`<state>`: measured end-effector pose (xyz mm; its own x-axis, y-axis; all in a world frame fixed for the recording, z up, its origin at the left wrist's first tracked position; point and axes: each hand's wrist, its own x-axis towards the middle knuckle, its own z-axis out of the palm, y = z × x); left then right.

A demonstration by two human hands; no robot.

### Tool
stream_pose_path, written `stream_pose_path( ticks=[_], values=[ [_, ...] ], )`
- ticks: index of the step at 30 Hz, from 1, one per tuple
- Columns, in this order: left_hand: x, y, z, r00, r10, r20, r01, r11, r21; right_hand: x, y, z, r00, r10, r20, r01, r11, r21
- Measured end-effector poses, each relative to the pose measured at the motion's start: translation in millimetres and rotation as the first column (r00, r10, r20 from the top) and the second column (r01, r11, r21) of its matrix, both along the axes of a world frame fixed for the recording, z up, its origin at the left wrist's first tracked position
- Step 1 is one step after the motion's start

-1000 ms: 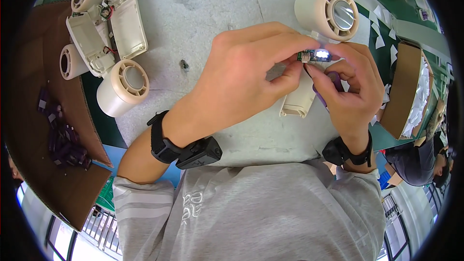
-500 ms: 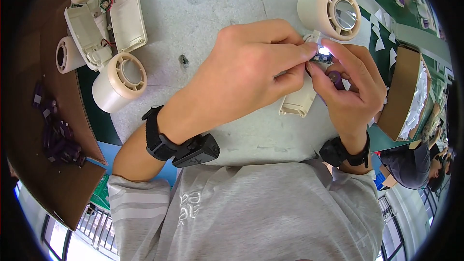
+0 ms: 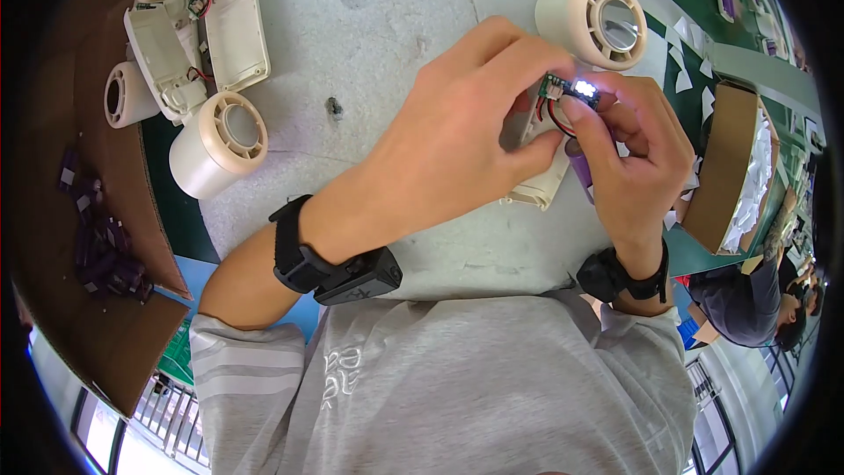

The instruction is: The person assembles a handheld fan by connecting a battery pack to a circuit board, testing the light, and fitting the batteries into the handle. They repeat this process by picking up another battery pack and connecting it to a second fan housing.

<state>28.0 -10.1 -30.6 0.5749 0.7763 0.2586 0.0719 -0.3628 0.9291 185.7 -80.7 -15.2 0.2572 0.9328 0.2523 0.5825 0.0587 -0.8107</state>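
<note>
My right hand [image 3: 640, 145] pinches a small green circuit board [image 3: 553, 86] between thumb and forefinger; a white light [image 3: 585, 88] glows on it. Red and black wires [image 3: 554, 114] run down from the board. My left hand [image 3: 479, 110] arches beside it, thumb and forefinger apart, fingertips close to the board's upper edge; its other fingers are partly hidden. Under both hands lies a cream plastic casing half [image 3: 538, 189]. A purple battery cell [image 3: 579, 169] shows by my right thumb. Just beyond the hands, a cream round fan head [image 3: 593, 22] rests on its side.
White foam sheet [image 3: 352, 62] covers the worktop. To the left are opened cream casings [image 3: 236, 26], another fan head [image 3: 218, 145] and a cardboard box [image 3: 158, 237] with purple cells [image 3: 110, 255]. At right stands a carton [image 3: 725, 167] with white contents; a person [image 3: 738, 303] is behind it.
My left thumb and forefinger have parted and drawn back from the board, uncovering its wires. The board has tilted in my right hand, and more of the purple cell shows.
</note>
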Motion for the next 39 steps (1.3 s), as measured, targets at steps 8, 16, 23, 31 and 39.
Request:
stream_pose_path(
  ticks=[8,16,23,31,39],
  values=[
    [0.7,-10.8,-1.5,0.992,0.092,-0.081,-0.094,0.995,-0.025,-2.2,-7.8,6.3,0.993,-0.091,-0.076,0.077,0.982,-0.170],
    [-6.9,-8.4,-2.6,0.990,0.073,-0.122,-0.055,0.988,0.142,-2.2,-5.5,6.4,0.980,-0.084,-0.182,0.040,0.972,-0.231],
    [-9.8,-2.6,0.9,0.991,0.000,-0.135,0.020,0.989,0.145,6.7,-3.7,7.0,0.999,0.042,0.015,-0.040,0.989,-0.141],
    [-4.4,4.7,4.9,0.997,-0.070,-0.014,0.061,0.939,-0.339,5.3,-4.1,7.9,0.998,0.051,0.028,-0.047,0.988,-0.145],
    [-5.3,6.7,4.8,0.979,-0.166,-0.118,0.127,0.950,-0.286,9.3,-1.3,8.8,0.973,0.119,0.199,-0.117,0.993,-0.024]
  ],
)
